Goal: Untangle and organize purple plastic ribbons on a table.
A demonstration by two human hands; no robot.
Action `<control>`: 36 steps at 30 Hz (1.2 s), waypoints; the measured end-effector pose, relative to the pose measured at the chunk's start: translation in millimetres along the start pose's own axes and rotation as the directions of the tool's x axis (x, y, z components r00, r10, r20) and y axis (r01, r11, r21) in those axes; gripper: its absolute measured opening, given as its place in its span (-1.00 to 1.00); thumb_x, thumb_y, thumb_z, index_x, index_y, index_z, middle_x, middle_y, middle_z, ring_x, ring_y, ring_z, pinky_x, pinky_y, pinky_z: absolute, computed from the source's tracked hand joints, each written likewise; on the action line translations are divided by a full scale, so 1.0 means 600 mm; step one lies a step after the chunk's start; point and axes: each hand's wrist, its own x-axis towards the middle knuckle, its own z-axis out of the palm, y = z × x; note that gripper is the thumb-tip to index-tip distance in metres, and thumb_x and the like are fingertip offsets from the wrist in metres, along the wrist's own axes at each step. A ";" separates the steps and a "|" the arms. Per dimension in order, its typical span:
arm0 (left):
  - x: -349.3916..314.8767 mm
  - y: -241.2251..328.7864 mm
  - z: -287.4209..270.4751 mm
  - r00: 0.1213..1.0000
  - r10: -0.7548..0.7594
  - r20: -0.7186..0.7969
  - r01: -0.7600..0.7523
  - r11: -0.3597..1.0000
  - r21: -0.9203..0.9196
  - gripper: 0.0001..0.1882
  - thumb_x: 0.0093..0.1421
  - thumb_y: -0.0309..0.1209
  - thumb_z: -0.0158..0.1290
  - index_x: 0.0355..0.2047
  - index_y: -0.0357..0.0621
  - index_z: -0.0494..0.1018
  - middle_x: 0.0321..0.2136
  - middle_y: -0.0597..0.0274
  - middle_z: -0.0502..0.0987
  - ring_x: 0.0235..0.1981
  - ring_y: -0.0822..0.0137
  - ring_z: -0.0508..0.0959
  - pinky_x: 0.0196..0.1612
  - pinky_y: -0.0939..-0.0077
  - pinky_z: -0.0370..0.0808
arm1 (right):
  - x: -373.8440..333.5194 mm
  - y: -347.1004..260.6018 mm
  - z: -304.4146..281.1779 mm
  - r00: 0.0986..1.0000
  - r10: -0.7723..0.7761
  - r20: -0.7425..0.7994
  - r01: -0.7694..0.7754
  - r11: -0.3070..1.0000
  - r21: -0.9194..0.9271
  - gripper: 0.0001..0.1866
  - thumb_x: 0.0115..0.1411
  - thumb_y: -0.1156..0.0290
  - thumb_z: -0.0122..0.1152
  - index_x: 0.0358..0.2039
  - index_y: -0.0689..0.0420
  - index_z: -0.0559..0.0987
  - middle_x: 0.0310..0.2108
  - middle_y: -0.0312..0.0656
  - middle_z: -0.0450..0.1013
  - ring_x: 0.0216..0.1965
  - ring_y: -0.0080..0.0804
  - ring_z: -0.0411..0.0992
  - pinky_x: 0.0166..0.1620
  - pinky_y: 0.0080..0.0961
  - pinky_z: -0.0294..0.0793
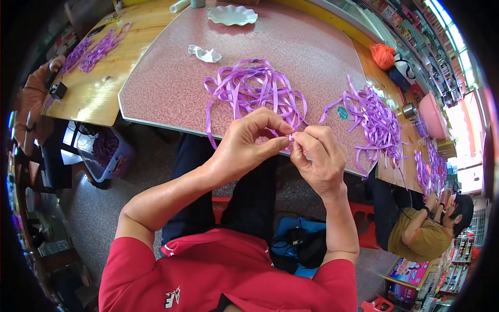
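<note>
My left hand and my right hand meet in front of my chest, just below the table's near edge. Both pinch a small piece of purple ribbon between thumb and fingertips. Directly beyond my hands a loose tangle of purple ribbon lies on the pink speckled tabletop. A second heap of purple ribbon lies to the right of it, with a small green tag at its left side.
A white scalloped plate and a crumpled clear wrapper sit farther back. More purple ribbon lies on the wooden table at left. A person in an olive shirt sits at right. A bin stands under the table.
</note>
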 end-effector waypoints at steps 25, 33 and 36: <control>0.014 -0.016 0.003 0.881 0.473 -0.024 -0.433 0.825 0.362 -0.86 0.12 -0.59 0.18 -0.32 -0.27 0.45 -0.33 0.15 0.47 -0.26 0.29 0.51 -0.17 0.44 0.46 | 0.009 -0.044 -0.002 0.584 0.718 0.378 -0.654 0.141 0.743 -0.94 0.26 0.52 0.16 -0.32 0.22 0.56 -0.54 -0.49 0.34 -0.62 -0.81 0.17 -0.59 -0.77 0.08; 0.028 -0.004 -0.015 0.608 0.757 0.238 -0.691 0.358 0.627 -0.75 0.03 -0.66 0.22 -0.26 -0.20 0.50 -0.25 0.12 0.50 -0.21 0.14 0.54 -0.14 0.31 0.47 | 0.012 -0.032 -0.015 0.421 0.690 0.589 -0.629 -0.245 0.738 -0.89 0.27 0.45 0.17 -0.26 0.21 0.57 -0.58 -0.46 0.30 -0.66 -0.82 0.09 -0.63 -0.82 0.04; 0.031 -0.002 -0.021 0.523 0.784 0.335 -0.697 0.166 0.698 -0.72 -0.02 -0.62 0.26 -0.27 -0.11 0.53 -0.28 0.20 0.51 -0.21 0.15 0.54 -0.15 0.29 0.43 | 0.010 -0.027 -0.017 0.423 0.646 0.636 -0.623 -0.302 0.722 -0.88 0.29 0.44 0.14 -0.26 0.22 0.57 -0.55 -0.43 0.33 -0.66 -0.82 0.10 -0.64 -0.82 0.06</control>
